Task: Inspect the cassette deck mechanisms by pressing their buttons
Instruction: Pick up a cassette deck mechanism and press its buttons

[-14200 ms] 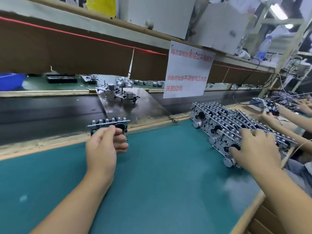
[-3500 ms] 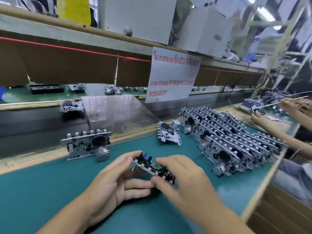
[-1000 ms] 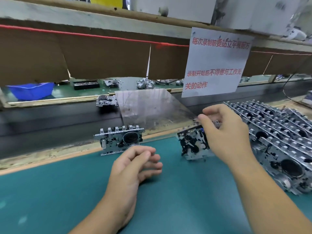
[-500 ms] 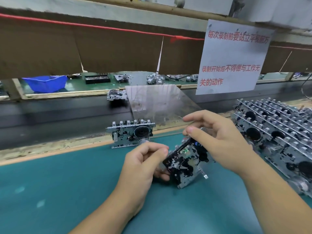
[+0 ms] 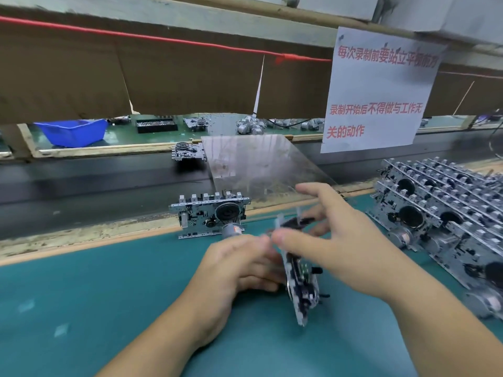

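A cassette deck mechanism [image 5: 302, 289] stands on edge over the green mat, turned nearly side-on and blurred by motion. My left hand [image 5: 234, 270] grips its left side with curled fingers. My right hand [image 5: 337, 243] holds its upper end, thumb on the near side and fingers spread over the far side. A second mechanism [image 5: 209, 214] stands upright at the mat's far edge, just behind my hands, untouched. Several more mechanisms [image 5: 441, 213] lie stacked in rows at the right.
A dark conveyor belt [image 5: 95, 191] runs behind the mat and carries one mechanism [image 5: 187, 152]. A clear plastic sheet [image 5: 255, 164] slopes from the belt to the mat. A blue bin [image 5: 72, 131] sits at the far left, a paper notice [image 5: 378, 91] hangs at the right.
The held mechanism has turned from lying tilted to standing on edge, and has come nearer me. My left hand has closed on its left side; my right hand's fingers have spread.
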Tool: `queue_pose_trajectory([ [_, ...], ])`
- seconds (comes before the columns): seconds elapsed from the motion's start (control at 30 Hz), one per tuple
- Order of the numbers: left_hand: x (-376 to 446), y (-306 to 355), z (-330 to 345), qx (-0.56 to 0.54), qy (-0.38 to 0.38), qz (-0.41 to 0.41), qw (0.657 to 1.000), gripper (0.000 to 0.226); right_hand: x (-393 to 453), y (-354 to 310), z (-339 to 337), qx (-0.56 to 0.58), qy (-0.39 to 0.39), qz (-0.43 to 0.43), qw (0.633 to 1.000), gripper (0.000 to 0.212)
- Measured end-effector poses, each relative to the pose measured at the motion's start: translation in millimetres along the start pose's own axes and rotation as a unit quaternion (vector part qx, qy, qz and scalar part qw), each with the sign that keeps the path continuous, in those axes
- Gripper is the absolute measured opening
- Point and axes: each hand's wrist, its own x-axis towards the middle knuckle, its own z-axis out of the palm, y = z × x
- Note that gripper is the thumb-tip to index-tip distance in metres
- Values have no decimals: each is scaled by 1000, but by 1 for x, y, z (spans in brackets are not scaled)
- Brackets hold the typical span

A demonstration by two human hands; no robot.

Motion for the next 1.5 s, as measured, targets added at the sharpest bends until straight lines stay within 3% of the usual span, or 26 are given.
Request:
queue_pose_trajectory([
  [0.1,5,4,-5,-102,88,-33,990,30,-7,-4,8,-16,-19,-118,993,106],
  [0.23,4,3,-3,-95,50,-14,994,34,-10,-5,33,-101,-34,-282,954,115],
  [0.33,3,4,-4,-129,70,-6,989,25,-8,-5,44,-96,-39,-316,943,113],
  [0.5,4,3,-4,-126,120,7,985,15,-11,-7,58,-143,-28,-246,958,111],
  [0.67,7,-1,-6,-123,143,7,982,8,-10,-6,64,-168,-48,-257,950,106],
  [0.77,7,0,-5,-126,145,9,981,29,-8,-5,62,-157,-53,-242,956,109],
  [0.93,9,1,-6,-139,187,6,972,29,-6,-2,64,-146,-63,-230,960,111],
  [1.3,10,-4,-7,-19,175,75,981,22,-7,-6,65,-137,-50,-171,975,124],
  [1.5,8,-2,-7,-27,173,70,982,24,-9,-9,69,-153,-40,-165,974,126],
])
